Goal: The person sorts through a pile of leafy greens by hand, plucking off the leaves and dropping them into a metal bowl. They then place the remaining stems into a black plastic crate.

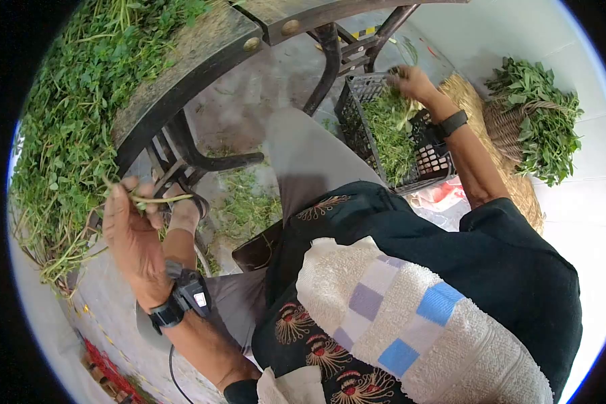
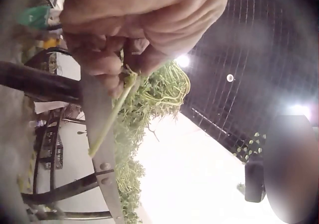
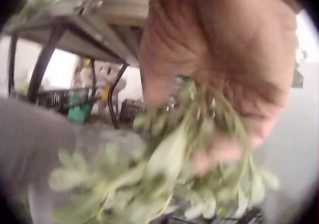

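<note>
My L hand [image 1: 135,246] pinches a thin stem [image 1: 172,199] beside the table [image 1: 198,79] edge, prob. to keep it apart from the heap [image 1: 71,128]. My R hand [image 1: 414,85] grips leafy sprigs [image 3: 167,159] by their stems, nr crate's [image 1: 355,131] far edge, so leaves hang free.

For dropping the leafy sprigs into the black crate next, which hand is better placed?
Probably the right hand: it is at the black crate and holds leafy sprigs. The left hand is farther off, beside the heaped greens, pinching a pale stem.
</note>
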Motion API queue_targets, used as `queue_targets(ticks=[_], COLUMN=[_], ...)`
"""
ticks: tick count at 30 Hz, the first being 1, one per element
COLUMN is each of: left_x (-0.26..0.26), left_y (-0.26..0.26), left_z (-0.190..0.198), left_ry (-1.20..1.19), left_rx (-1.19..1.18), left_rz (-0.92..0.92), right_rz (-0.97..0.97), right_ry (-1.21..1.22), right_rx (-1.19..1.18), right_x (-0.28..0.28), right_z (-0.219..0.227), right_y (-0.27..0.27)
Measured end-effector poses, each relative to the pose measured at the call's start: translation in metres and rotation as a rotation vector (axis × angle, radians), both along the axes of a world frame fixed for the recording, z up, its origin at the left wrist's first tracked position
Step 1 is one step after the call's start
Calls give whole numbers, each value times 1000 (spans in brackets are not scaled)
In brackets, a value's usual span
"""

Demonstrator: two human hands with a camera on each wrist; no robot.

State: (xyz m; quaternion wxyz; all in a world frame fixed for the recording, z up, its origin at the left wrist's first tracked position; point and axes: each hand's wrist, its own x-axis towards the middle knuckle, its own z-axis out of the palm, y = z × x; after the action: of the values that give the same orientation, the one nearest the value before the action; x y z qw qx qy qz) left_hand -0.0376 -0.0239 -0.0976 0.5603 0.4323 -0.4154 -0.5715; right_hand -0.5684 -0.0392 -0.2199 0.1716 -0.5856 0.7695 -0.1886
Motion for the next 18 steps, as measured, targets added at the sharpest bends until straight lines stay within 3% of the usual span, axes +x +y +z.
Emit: queue_targets(ticks=[2, 4, 5, 7, 9, 11, 13, 15, 16, 18], left_x=[-8, -23, -15, -19, -21, -21, -21, -21, -18, -17], left_y=[-1, 6, 2, -1, -2, -1, -1, 0, 0, 1], left_z=[-2, -5, -1, -12, -15, -13, -14, -16, -17, -15], left_ry=[-53, -293, 21, 1, 72, 36, 8, -14, -24, -13], left_rx=[45, -164, 164, 99, 169, 147, 129, 62, 38, 3], left_rz=[-16, 9, -92, -106, -108, -130, -158, -209, -218, -193], right_rz=[351, 340, 382, 351, 541, 811, 761, 792, 801, 816], right_ry=[498, 256, 233, -261, -616, -629, -680, -985, -980, -1263], right_rx=[-119, 115, 94, 175, 88, 8, 266, 247, 256, 449], right_x=[-24, 3, 26, 66, 126, 185, 250, 298, 316, 341], right_z=[-35, -19, -12, 8, 32, 57, 101, 105, 104, 100], right_y=[19, 18, 10, -2, -9, -19, -13, -10, -15, -21])
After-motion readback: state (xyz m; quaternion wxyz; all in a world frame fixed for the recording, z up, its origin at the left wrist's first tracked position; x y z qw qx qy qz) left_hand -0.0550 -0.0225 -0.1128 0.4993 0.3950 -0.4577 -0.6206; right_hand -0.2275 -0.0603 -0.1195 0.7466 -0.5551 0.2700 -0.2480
